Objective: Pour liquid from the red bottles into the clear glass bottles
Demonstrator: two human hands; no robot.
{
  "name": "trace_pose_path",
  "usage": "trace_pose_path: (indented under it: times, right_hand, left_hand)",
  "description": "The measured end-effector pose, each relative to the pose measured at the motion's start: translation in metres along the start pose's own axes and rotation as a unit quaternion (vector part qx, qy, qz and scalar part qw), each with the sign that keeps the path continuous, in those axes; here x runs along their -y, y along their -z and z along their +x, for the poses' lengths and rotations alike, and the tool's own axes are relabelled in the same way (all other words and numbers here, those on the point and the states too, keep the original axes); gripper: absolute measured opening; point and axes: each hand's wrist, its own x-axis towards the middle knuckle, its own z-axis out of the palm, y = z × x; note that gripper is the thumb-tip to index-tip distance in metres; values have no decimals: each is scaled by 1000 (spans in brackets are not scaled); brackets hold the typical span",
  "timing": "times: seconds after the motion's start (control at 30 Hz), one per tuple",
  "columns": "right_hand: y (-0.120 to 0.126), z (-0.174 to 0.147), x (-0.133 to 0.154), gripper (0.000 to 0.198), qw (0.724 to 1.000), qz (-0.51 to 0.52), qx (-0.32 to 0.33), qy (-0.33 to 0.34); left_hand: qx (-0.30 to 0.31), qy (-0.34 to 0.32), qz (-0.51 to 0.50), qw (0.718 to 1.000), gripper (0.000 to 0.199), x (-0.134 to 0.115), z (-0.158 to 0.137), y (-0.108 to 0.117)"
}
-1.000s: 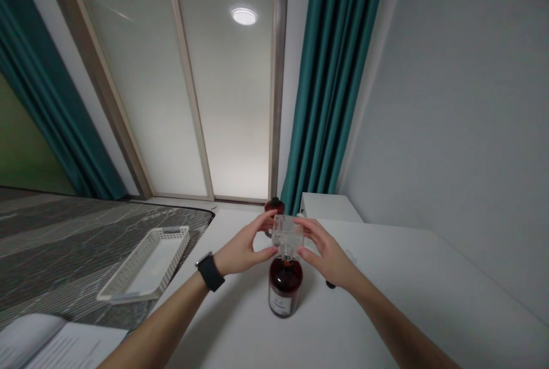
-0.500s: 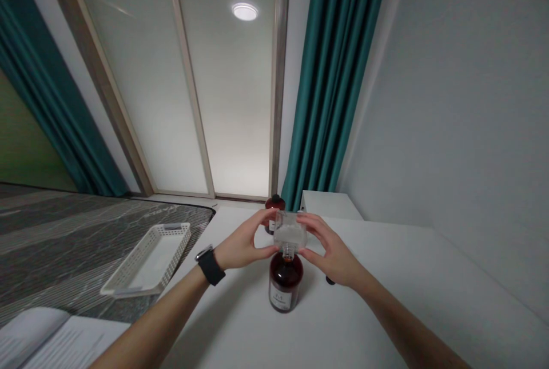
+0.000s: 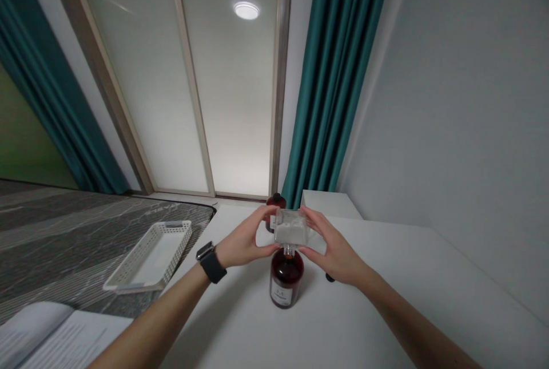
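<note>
In the head view, I count 2 bare hands at work above the white table [image 3: 338, 329], and 3 bottles: 1 clear and 2 dark reddish-brown. The left hand [image 3: 246, 240] and the right hand [image 3: 338, 252] grip the clear bottle [image 3: 291, 227] between them, each with its fingers along the top corner and its thumb lower down on the side.

That clear bottle is squarish, see-through and a little hazy inside, turned upside down with its short neck pointing downward. It's held over the middle of the table, right at the mouth of the near brown bottle [image 3: 286, 274]; whether the 2 necks actually touch, I can't tell. The near brown bottle stands upright, round and glossy, with 1 pale label low on its front.

Behind the left fingers, on the far side, stands the far brown bottle [image 3: 275, 203], partly hidden, with a black top and a pale label. Just beside the right hand lies 1 small black object [image 3: 330, 277], mostly covered by that hand.

The left wrist wears 1 black watch [image 3: 210, 263]. Over to the left, on a grey striped surface [image 3: 86, 231], sit 1 white basket [image 3: 158, 252] and, nearer, 1 book [image 3: 77, 337] spread flat.
</note>
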Motion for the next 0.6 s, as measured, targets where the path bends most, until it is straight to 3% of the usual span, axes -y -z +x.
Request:
trace_pose_path:
  times: [0.6]
  right_hand:
    - [4,0,7,70,997,-72,-9,10]
  left_hand:
    - [2,-13,36,999,71,-5,0,3]
